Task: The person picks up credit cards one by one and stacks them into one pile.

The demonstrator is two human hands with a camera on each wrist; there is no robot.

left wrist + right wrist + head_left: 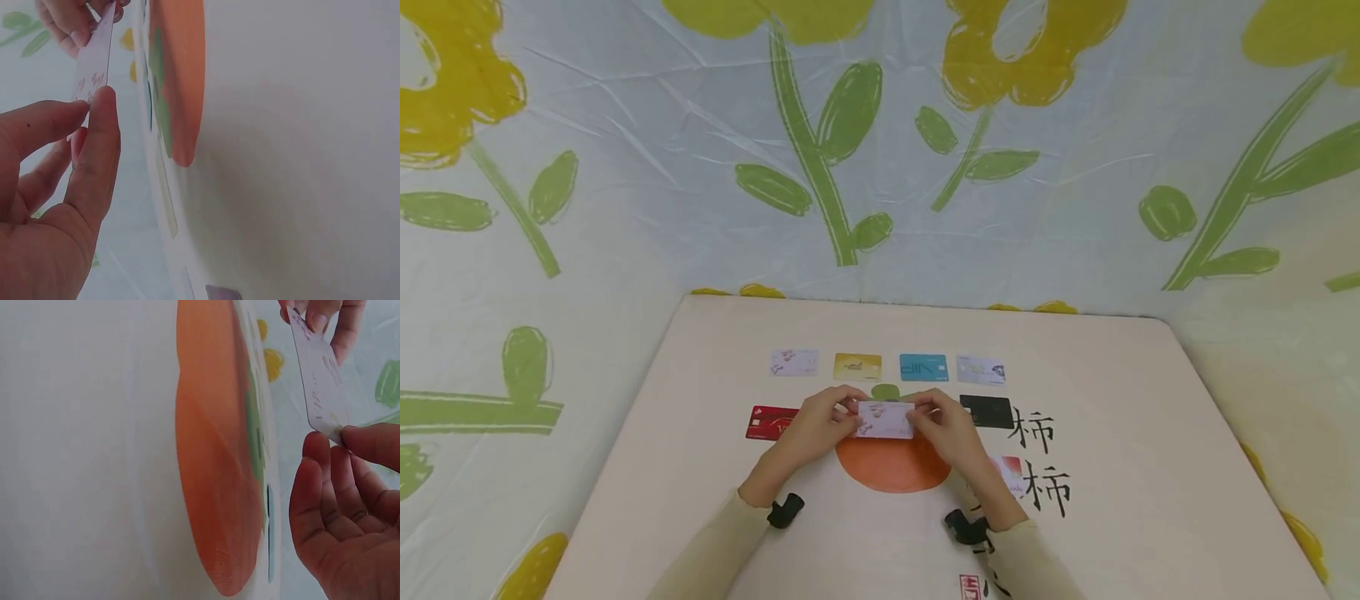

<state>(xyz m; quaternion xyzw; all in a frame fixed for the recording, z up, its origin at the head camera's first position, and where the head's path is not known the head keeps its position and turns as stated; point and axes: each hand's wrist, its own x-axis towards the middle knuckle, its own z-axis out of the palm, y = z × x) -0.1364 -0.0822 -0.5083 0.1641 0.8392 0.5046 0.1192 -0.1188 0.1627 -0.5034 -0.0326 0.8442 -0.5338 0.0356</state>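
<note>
Head view: a pale patterned card is held up off the table, over the printed orange fruit, one short edge being pinched by the left hand and the opposite one by the right hand. A red card is partly covered by the left hand, and a black card is seen just beside the right. Beyond them, gold card and blue card are laid flat, side by side but apart.
</note>
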